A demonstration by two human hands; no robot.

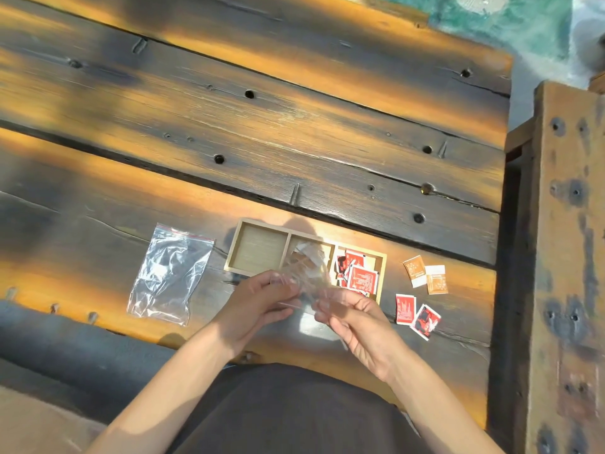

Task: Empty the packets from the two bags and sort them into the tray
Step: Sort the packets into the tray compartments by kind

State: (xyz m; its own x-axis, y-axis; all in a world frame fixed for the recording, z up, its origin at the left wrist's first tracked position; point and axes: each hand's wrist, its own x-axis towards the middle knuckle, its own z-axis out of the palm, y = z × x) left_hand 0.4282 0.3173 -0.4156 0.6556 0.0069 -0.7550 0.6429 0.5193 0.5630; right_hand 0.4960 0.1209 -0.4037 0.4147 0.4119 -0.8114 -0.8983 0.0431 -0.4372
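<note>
A wooden tray (239, 244) with three compartments lies on the plank table. Its right compartment holds several red packets (360, 278); the left compartment is bare and the middle one is partly hidden. My left hand (258, 301) and my right hand (355, 317) both pinch a clear plastic bag (306, 267), held just above the tray's front edge. A second clear zip bag (170, 273) lies flat to the left of the tray. Two orange packets (425, 275) and two red packets (415, 314) lie loose on the table to the right of the tray.
The wooden plank table (262, 142) stretches far back and left. Its right edge ends near a wooden bench or beam (563, 257). My dark-clothed lap (288, 411) is below the table's front edge.
</note>
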